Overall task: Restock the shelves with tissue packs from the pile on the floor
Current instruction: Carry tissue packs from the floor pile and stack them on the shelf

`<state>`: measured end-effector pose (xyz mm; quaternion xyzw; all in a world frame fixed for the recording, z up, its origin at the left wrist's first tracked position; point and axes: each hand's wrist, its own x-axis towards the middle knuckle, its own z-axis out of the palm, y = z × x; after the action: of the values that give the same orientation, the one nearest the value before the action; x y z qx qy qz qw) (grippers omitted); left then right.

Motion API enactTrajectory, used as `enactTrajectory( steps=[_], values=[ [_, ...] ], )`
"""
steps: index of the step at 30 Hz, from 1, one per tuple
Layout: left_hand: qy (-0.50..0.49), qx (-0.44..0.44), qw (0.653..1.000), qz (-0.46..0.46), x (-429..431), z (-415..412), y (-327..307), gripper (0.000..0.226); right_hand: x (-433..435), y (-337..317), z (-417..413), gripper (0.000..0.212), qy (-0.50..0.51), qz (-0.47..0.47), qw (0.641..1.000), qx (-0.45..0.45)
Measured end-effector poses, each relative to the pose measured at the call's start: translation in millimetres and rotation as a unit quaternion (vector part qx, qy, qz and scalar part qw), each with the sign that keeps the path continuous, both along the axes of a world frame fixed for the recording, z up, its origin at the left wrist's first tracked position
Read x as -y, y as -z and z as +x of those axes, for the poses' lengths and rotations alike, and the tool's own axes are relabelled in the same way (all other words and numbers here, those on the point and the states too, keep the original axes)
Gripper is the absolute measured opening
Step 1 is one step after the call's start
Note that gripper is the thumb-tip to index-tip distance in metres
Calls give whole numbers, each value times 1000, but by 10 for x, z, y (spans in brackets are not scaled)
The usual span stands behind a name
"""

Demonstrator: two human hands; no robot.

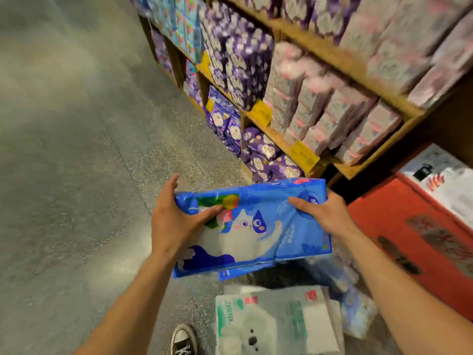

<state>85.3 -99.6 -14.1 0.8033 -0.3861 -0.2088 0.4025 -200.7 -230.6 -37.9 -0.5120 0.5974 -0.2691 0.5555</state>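
Tissue pack [252, 228], glossy blue plastic, flat rectangular, clutched by left grip [176, 220] and right grip [323, 213].

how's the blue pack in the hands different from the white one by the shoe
The blue pack shows a cat drawing; the white pack has green print. The blue pack is held in the air, left hand and right hand at its ends; the white pack lies on the floor. Both are plastic-wrapped.

Black sneaker [183, 339] on grey floor [64, 149]; right, perhaps a red crate [409, 226]
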Motion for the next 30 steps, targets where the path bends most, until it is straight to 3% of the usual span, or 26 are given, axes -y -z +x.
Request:
enactTrajectory(
  steps=[2,5,10,17,21,26,30],
  values=[
    [-9,11,1000,-16,-73,120,-760,111,53,-688,145,37,-24,-18,999,18],
    [-29,32,998,-38,-211,352,-1868,114,43,-1725,482,70,-68,-34,996,46],
    [-39,59,995,-70,-624,960,-3162,114,-203,-3092,1111,65,-90,-76,990,78],
    [-72,-90,985,-132,-1518,2379,-3772,107,-801,-4030,2384,55,-77,-108,985,111],
    [-82,-177,972,-135,-2061,3281,-3968,75,-1202,-4348,3402,51,-99,-114,977,148],
    [-102,-194,961,-165,-2550,4065,-4309,55,-1509,-4684,4499,32,-149,-118,967,171],
    [-152,-179,951,-201,-2760,4702,-4515,49,-1554,-4882,5318,52,-204,-145,952,178]
  ],
)
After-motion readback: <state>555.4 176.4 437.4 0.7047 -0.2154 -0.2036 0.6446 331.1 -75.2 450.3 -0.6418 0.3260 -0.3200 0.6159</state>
